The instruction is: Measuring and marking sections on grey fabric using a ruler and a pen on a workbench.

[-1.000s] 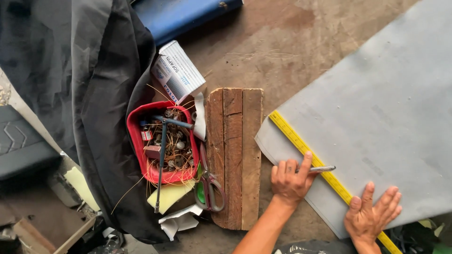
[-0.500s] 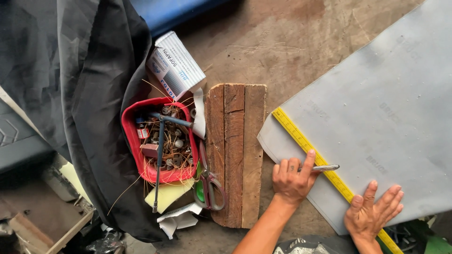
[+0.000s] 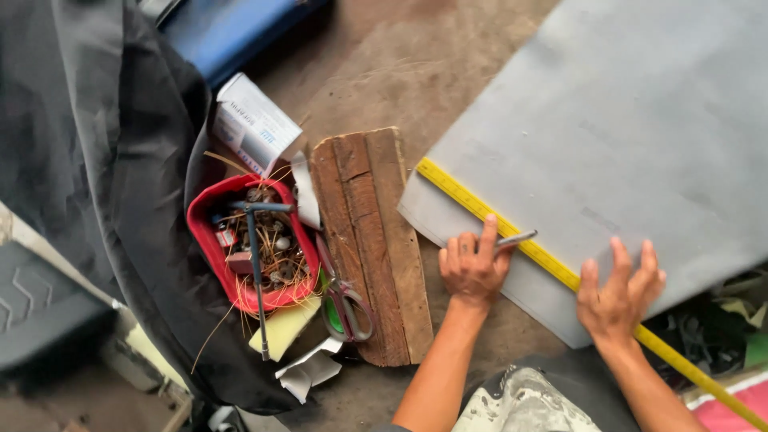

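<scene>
My left hand (image 3: 472, 268) grips a thin silver marking tool (image 3: 516, 238), its tip against the edge of a yellow ruler (image 3: 480, 210). The ruler lies diagonally across the near corner of a large grey sheet (image 3: 616, 136) on the floor. My right hand (image 3: 620, 296) is spread flat, palm down, pressing on the ruler and the sheet farther along to the right.
A worn wooden board (image 3: 368, 240) lies left of the sheet. Beside it are scissors (image 3: 344, 296), a red tub (image 3: 210, 240) of small hardware with a T-shaped tool, a white box (image 3: 256, 124), black cloth (image 3: 104, 160) and a blue container (image 3: 240, 36).
The view has drifted a little down and to the left. Both hands keep their places on the ruler, and the marking tool stays at its edge.
</scene>
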